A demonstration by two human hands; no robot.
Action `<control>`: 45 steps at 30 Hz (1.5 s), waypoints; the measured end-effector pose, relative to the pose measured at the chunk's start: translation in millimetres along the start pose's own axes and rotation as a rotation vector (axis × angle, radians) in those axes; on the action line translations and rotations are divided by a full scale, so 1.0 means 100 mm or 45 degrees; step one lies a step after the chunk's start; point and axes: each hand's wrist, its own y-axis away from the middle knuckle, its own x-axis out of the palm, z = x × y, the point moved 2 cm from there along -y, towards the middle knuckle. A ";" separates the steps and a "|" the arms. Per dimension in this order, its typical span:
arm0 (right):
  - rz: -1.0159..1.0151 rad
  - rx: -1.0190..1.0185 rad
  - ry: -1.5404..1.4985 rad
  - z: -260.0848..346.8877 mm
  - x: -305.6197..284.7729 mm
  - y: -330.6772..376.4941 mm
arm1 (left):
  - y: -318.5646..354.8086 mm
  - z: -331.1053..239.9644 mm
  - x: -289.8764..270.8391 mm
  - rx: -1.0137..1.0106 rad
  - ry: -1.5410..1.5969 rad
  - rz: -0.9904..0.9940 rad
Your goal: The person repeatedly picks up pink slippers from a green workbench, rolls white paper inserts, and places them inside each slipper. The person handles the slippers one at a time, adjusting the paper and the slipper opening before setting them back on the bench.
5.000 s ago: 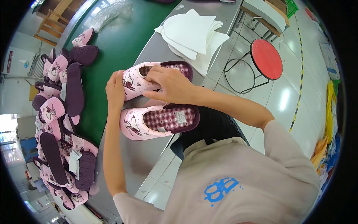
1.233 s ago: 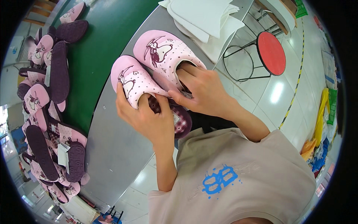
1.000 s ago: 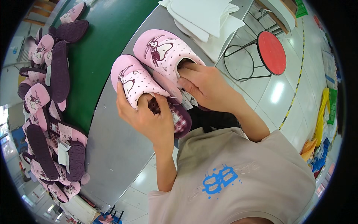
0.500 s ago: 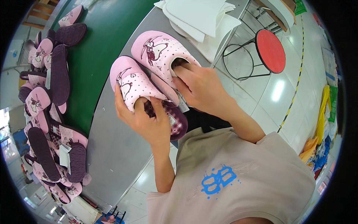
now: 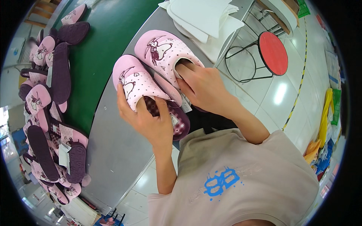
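**2 soft slippers, 1 in each hand**

I held 2 pink, dotted fabric slippers with a cartoon print just above the grey table edge (image 5: 113, 150), side by side and touching. My left hand (image 5: 149, 122) was clamped around the nearer slipper (image 5: 139, 84) at its opening, thumb on the checked lining. My right hand (image 5: 205, 88) had its fingers tucked inside the farther slipper (image 5: 164, 51). They looked light, plush and floppy, so I judged the firmer sole edge the best hold. More slippers (image 5: 45, 113) lay heaped on the green belt (image 5: 102, 34).
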 end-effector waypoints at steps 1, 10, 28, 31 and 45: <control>-0.009 0.001 -0.014 0.00 0.00 0.01 | 0.01 0.02 0.00 0.017 -0.006 0.008; -0.010 0.087 -0.010 0.00 0.02 -0.06 | 0.04 0.04 -0.01 -0.036 0.139 0.015; 0.083 -0.044 -0.072 -0.07 -0.01 -0.01 | 0.07 0.07 -0.01 -0.050 0.199 -0.016; 0.043 -0.053 -0.118 -0.06 -0.01 -0.02 | 0.07 0.07 -0.02 -0.029 0.178 -0.002; -0.079 -0.006 -0.113 -0.08 0.04 0.01 | 0.10 0.09 -0.02 -0.019 0.187 -0.002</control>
